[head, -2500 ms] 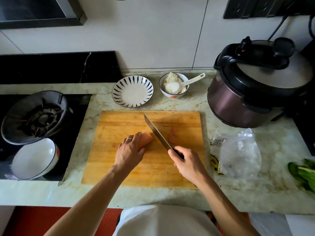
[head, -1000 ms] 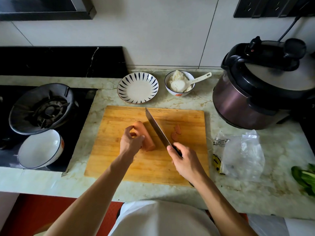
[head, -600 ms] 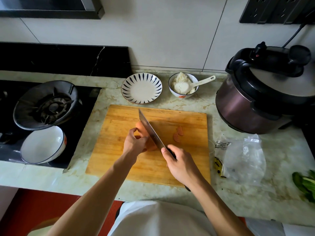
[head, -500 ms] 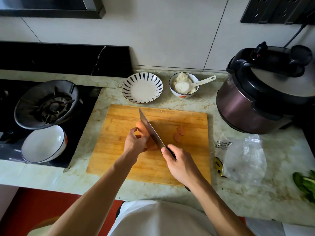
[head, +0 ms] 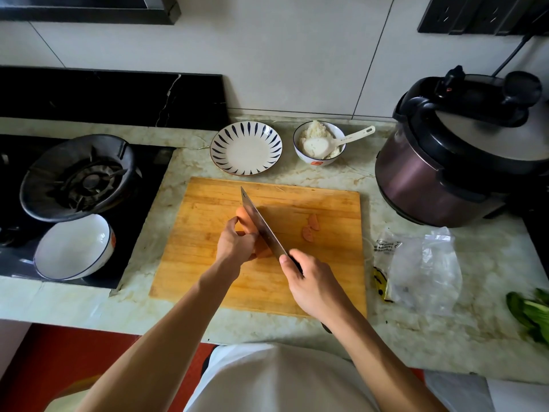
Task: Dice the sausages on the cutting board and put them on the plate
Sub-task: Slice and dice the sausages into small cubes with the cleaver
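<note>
The sausage (head: 248,226) lies near the middle of the wooden cutting board (head: 208,281), and it is pink-orange. The left hand (head: 236,245) has its fingers curled around the sausage and holds it down on the board. The knife (head: 263,226) stands on its edge right against the sausage, on the sausage's right side, with its tip toward the back edge of the bench (head: 416,331). The right hand (head: 313,285) is wrapped tight around the knife handle, close to the front edge of the board. Two small cut slices (head: 310,228) lie on the board to the right of the knife, apart from the sausage. The board sits on the bench near its front edge. Behind the board, near the back edge, is the plate (head: 246,147) with dark blue stripes around its rim. Just to the right of the plate is a small bowl of rice (head: 319,142) with a white spoon (head: 335,141) in it. A big dark rice cooker (head: 454,162) stands at the back right corner. A clear plastic bag (head: 421,270) lies on the bench to the right of the board, and some green leaves (head: 531,315) show at the right edge. On the left is a black gas stove (head: 77,176), with a white bowl (head: 74,248) tipped on it.
</note>
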The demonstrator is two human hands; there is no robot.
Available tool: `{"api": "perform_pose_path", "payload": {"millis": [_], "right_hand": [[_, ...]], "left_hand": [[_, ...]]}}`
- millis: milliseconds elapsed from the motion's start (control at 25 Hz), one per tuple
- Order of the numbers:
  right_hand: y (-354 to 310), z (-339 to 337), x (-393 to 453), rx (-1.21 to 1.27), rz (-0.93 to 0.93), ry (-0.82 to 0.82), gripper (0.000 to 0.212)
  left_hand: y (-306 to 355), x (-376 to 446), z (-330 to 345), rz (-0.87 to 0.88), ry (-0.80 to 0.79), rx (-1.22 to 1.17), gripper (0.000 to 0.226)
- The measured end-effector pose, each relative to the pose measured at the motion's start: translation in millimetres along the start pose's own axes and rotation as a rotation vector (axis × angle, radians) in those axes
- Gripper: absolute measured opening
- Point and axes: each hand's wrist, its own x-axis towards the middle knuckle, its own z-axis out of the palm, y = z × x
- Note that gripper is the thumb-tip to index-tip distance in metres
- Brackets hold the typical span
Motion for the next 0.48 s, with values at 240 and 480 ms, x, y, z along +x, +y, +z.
{"api": "perform_pose_path", "payload": {"millis": [240,480], "right_hand": [[-11.9,1.8,6.1,-0.046,0.065,-0.036,0.038],[-14.6,4.8,7.3,-0.089,0.055,-0.062,0.026]], "left_hand": [[-0.3,2.2,1.1,0.013,-0.002,0.049,0.037],[-0.4,4.7,1.6,0.014,0.005,0.062,0.045]]}}
